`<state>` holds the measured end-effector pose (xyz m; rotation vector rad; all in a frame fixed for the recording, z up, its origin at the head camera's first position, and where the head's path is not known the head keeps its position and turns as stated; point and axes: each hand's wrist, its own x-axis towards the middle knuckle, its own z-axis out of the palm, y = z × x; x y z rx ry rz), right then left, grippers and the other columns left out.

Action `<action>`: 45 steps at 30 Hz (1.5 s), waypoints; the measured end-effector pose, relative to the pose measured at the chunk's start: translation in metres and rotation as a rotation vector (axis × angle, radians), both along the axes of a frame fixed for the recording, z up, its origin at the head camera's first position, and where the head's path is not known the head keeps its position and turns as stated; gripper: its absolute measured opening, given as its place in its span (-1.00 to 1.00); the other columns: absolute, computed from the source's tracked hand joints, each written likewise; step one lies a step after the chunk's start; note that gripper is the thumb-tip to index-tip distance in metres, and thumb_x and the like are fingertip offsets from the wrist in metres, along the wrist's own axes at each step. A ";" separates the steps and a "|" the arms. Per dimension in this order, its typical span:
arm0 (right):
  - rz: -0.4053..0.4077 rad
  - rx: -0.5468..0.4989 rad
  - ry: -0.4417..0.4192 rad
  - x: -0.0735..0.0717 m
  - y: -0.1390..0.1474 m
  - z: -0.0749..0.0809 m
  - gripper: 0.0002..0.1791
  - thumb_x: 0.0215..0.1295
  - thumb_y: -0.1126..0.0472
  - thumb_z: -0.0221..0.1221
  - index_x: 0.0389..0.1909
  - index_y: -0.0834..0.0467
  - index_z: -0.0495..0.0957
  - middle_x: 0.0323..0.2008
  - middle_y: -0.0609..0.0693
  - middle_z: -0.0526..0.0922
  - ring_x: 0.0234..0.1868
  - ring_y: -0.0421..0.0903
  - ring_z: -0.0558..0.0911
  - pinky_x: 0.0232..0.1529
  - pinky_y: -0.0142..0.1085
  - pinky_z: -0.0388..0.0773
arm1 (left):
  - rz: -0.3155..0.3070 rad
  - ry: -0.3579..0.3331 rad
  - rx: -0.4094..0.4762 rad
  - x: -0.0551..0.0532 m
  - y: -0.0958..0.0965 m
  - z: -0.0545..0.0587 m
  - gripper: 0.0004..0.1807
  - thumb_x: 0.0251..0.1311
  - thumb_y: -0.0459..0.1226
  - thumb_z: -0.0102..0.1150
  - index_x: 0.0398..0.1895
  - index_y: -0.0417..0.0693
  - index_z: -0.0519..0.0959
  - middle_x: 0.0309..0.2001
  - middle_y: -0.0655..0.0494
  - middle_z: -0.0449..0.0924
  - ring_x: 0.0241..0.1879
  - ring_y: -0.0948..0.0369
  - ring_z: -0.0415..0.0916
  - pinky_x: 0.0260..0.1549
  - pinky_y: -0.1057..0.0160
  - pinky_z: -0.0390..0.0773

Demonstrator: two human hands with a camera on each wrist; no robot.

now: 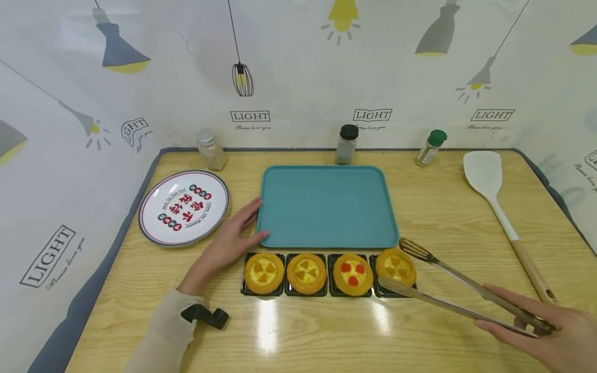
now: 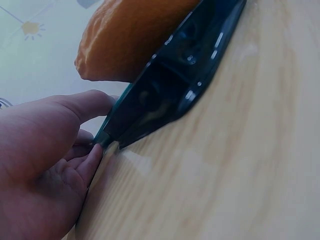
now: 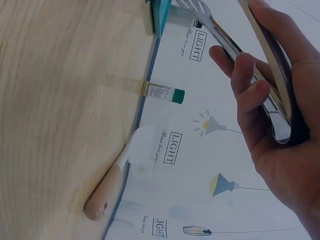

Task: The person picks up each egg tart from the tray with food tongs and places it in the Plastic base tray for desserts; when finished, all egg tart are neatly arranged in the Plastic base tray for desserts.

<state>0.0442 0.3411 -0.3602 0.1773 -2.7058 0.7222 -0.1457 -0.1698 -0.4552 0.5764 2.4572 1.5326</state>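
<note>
My left hand (image 1: pixel 230 235) grips the left rim of a teal tray (image 1: pixel 326 207), thumb on the edge. The left wrist view shows that thumb on the rim and other fingers curled at the edge. In my right hand (image 1: pixel 559 326) is a pair of metal tongs (image 1: pixel 471 285). The tongs are spread about the rightmost egg tart (image 1: pixel 395 263), one tip over its lower left, the other at its upper right. That tart sits toward the back of its black plastic holder (image 1: pixel 389 293). Three more tarts line up to its left, one (image 1: pixel 353 274) with red pieces.
A patterned plate (image 1: pixel 154 217) lies left of the tray. Along the back stand a silver-capped jar (image 1: pixel 212 150), a black-capped jar (image 1: pixel 346 145) and a green-capped bottle (image 1: pixel 430 148). A white spatula with a wooden handle (image 1: pixel 529 267) lies at the right.
</note>
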 end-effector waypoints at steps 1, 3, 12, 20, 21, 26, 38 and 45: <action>-0.006 -0.001 -0.009 0.000 0.001 0.001 -0.23 -0.37 0.30 0.60 0.08 0.04 0.68 -0.72 -0.34 0.40 -0.80 -0.40 0.15 -0.84 -0.54 0.02 | 0.001 0.000 -0.008 0.000 0.000 0.000 -0.16 0.30 -0.16 0.26 0.55 -0.03 0.05 0.54 0.13 -0.07 0.39 0.16 0.17 0.32 0.29 0.27; -0.057 -0.004 -0.047 -0.001 0.000 0.005 -0.22 -0.30 0.31 0.59 0.14 0.06 0.64 -0.70 -0.27 0.44 -0.78 -0.36 0.21 -0.84 -0.48 0.03 | 0.000 0.000 -0.012 0.001 0.000 0.001 -0.16 0.30 -0.15 0.26 0.55 -0.02 0.04 0.54 0.14 -0.07 0.39 0.17 0.17 0.32 0.30 0.27; -0.298 -0.027 -0.127 -0.043 -0.007 0.013 -0.38 0.06 0.14 0.48 0.18 0.19 0.58 -0.07 0.36 0.64 -0.69 -0.41 0.32 -0.80 -0.47 0.17 | -0.001 0.005 -0.029 0.001 0.000 0.001 -0.15 0.30 -0.16 0.25 0.55 -0.04 0.03 0.54 0.14 -0.08 0.39 0.18 0.18 0.31 0.33 0.27; -0.373 -0.053 -0.214 -0.097 -0.005 -0.003 -0.22 0.08 -0.26 0.37 0.18 0.23 0.58 -0.57 0.20 0.67 -0.74 -0.21 0.34 -0.81 -0.33 0.24 | -0.009 0.008 -0.023 0.000 0.000 -0.001 -0.14 0.30 -0.14 0.26 0.55 -0.05 0.03 0.54 0.12 -0.08 0.38 0.18 0.19 0.30 0.32 0.27; -0.359 -0.038 -0.214 -0.102 -0.005 -0.005 -0.22 0.10 -0.26 0.35 0.17 0.24 0.58 -0.71 0.13 0.59 -0.78 -0.18 0.30 -0.82 -0.31 0.21 | -0.010 0.010 -0.023 0.000 0.000 -0.002 -0.14 0.30 -0.13 0.26 0.55 -0.05 0.03 0.54 0.11 -0.08 0.38 0.18 0.19 0.30 0.32 0.28; -0.317 0.025 -0.205 -0.115 -0.005 -0.014 -0.21 0.15 -0.27 0.30 0.15 0.30 0.57 -0.93 -0.03 0.33 -0.83 -0.14 0.14 -0.83 -0.26 0.13 | -0.008 0.015 -0.022 0.000 0.000 -0.002 -0.14 0.29 -0.14 0.26 0.55 -0.06 0.03 0.54 0.12 -0.07 0.38 0.18 0.19 0.30 0.32 0.28; -0.290 0.030 -0.194 -0.122 -0.005 -0.024 -0.22 0.16 -0.24 0.32 0.14 0.35 0.56 -0.94 -0.06 0.36 -0.86 -0.15 0.10 -0.86 -0.29 0.08 | -0.003 0.007 -0.012 0.000 -0.001 0.000 -0.15 0.30 -0.16 0.26 0.55 -0.04 0.04 0.54 0.13 -0.08 0.38 0.19 0.18 0.29 0.35 0.28; -0.277 -0.007 -0.259 -0.120 -0.001 -0.029 -0.16 0.22 -0.25 0.26 0.26 0.35 0.45 -0.68 0.13 0.62 -0.80 -0.10 0.39 -0.84 -0.24 0.21 | -0.002 0.011 -0.027 -0.001 0.000 0.001 -0.14 0.30 -0.15 0.26 0.55 -0.04 0.03 0.54 0.12 -0.07 0.38 0.19 0.20 0.30 0.33 0.28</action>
